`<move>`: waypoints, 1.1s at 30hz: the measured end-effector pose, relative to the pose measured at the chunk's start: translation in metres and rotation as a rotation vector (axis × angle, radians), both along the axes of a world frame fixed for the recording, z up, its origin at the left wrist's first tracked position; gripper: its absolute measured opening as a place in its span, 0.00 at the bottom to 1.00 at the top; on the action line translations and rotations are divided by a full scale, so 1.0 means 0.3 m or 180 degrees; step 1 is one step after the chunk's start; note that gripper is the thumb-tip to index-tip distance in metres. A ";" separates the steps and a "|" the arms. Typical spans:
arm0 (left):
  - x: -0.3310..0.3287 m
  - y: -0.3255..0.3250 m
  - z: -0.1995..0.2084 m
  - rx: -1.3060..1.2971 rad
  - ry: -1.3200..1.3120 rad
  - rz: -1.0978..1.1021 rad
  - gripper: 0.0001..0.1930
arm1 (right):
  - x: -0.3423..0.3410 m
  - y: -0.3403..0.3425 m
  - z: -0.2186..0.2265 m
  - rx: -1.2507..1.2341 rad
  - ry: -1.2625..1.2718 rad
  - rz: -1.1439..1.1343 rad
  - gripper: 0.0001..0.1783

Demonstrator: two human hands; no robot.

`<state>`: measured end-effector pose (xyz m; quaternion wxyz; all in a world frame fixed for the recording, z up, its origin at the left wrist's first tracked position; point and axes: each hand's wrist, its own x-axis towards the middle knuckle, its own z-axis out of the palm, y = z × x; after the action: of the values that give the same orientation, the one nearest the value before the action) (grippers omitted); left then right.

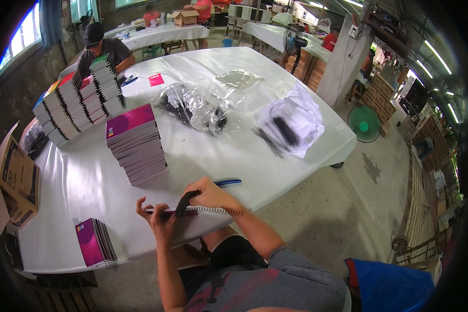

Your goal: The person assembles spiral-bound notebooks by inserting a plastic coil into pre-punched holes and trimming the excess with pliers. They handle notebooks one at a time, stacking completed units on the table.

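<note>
On the white worktop (88, 177) we see a clear plastic bag of black spiral coils (197, 108) near the middle, a white bag (296, 117) with more coils spilling out to its right, and a small empty clear bag (237, 78) beyond them. A pink card (156, 79) lies flat toward the far side. A stack of magenta-covered notebooks (135, 143) stands left of centre, taller fanned stacks (78, 101) sit behind it, and a short pile (94, 243) rests at the near left corner. An open brown carton (13, 179) leans off the left edge.

Our left hand (158, 218) pinches the near end of a thin notebook (179, 211) at the worktop's edge (its wire spiral (218, 211) runs out to the right). Our right hand (210, 195) has its fingers (192, 188) closed on a black tool (184, 203) pressed down onto that notebook, between the two hands. Blue-handled pliers (228, 182) lie just behind the right hand
</note>
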<state>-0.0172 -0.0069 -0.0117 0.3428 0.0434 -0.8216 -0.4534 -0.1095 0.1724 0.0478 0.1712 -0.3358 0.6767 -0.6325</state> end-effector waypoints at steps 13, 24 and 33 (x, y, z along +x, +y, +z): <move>-0.008 0.030 0.077 -0.0009 -0.0058 -0.0141 0.19 | -0.051 0.003 -0.038 0.0403 0.0504 -0.0262 0.06; 0.001 -0.001 0.029 0.0073 0.0145 -0.0335 0.21 | -0.004 0.007 0.044 0.0306 0.0028 -0.0111 0.09; -0.009 -0.002 0.015 0.0121 0.0226 -0.0278 0.20 | -0.006 -0.027 0.038 0.0127 0.0098 0.0044 0.10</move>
<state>-0.0200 -0.0074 -0.0073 0.3507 -0.0021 -0.8013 -0.4847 -0.1114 0.1643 0.0592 0.1717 -0.3466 0.6894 -0.6124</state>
